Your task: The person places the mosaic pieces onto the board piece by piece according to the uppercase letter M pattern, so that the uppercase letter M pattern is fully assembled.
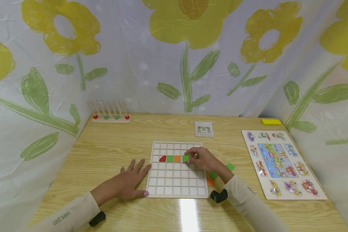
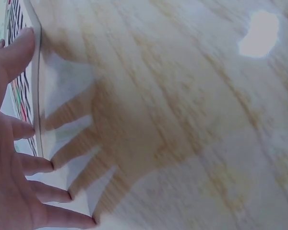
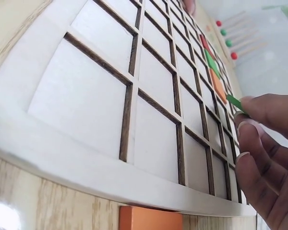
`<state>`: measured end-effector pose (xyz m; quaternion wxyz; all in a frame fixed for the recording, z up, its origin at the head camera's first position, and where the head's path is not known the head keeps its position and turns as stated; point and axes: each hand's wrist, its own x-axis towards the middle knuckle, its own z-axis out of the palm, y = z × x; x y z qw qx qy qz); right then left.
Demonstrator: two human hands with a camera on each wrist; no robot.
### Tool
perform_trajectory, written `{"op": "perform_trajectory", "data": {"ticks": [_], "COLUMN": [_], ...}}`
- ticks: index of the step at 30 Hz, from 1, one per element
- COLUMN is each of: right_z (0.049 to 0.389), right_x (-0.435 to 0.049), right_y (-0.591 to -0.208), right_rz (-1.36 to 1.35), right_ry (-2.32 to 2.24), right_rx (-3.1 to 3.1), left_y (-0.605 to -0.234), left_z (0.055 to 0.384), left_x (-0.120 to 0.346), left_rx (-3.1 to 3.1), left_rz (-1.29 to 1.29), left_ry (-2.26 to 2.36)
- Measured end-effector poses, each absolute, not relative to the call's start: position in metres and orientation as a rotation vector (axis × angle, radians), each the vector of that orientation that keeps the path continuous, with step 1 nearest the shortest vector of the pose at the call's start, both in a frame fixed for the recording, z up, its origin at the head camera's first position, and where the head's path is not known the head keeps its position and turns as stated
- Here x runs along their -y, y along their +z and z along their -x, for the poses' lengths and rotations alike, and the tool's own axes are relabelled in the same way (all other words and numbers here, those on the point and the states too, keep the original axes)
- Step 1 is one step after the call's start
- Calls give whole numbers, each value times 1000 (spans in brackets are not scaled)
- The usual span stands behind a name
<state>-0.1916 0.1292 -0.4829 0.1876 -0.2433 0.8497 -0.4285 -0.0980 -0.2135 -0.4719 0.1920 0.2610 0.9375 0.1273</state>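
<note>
A white grid board [image 1: 177, 187] lies flat on the wooden table, divided into square cells. One row holds a red quarter-round tile [image 1: 163, 159], a green square tile [image 1: 169, 159] and an orange square tile [image 1: 177, 159] side by side. My right hand [image 1: 202, 158] pinches another green tile [image 1: 185, 158] between thumb and finger, tilted over the cell right of the orange one. In the right wrist view this green tile [image 3: 234, 101] shows edge-on. My left hand [image 1: 130, 182] is spread at the board's left edge, thumb at the near corner and fingertips on the table.
Loose green tiles [image 1: 230, 166] and an orange tile [image 1: 210, 182] lie right of the board, by the right forearm. A pattern card [image 1: 204, 129] lies behind it. A picture puzzle [image 1: 284, 164], yellow block [image 1: 271, 122] and peg rack with beads [image 1: 111, 119] stand farther out.
</note>
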Motion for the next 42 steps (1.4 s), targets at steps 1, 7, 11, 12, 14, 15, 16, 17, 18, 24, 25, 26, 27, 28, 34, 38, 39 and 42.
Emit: {"op": "perform_trajectory", "data": {"ticks": [1,7,11,12,14,15,16,17,18,24,25,26,27,28,34,38,39,42], "right_z": [192,192,192,192,192,192,192,193,193,194,194,194,194,194,195,195,195,196], "right_x": [-129,-130,-129,-128,-127,-127,-126,-125,-125,-122,-122,-122,-122,-122,-119,-117,-117,-115], "right_y": [-483,-485,-486,-486,-486,-486,-486,-486,-486,-486,-486,-486,-486,-486,-487,-488,-488,-488], "right_rz": [686,670,672,674,678,679,680,682,686,687,686,685,683,681,623,593,583,571], "right_ry": [-1206,-1218,-1219,-1217,-1210,-1210,-1208,-1203,-1197,-1174,-1172,-1168,-1162,-1157,-1126,-1072,-1060,-1022], "right_rx": [-2392,-2384,-2387,-2390,-2398,-2399,-2401,-2406,-2412,-2427,-2427,-2428,-2435,-2442,-2474,-2501,-2506,-2523], "left_y": [-471,-470,-471,-472,-472,-472,-472,-472,-472,-472,-472,-472,-472,-472,-471,-471,-471,-471], "left_z": [98,98,97,96,96,96,95,95,95,96,96,96,96,96,95,95,95,95], "left_x": [214,215,216,216,216,216,216,216,217,216,216,216,216,216,216,215,215,215], "left_rx": [-2632,-2637,-2630,-2629,-2629,-2629,-2629,-2629,-2629,-2625,-2626,-2627,-2629,-2631,-2639,-2641,-2641,-2642], "left_rz": [-735,-738,-722,-718,-715,-713,-713,-715,-713,-714,-715,-719,-722,-724,-728,-721,-719,-712], "left_ry": [357,346,385,394,404,404,404,404,404,407,408,407,407,404,398,393,390,386]}}
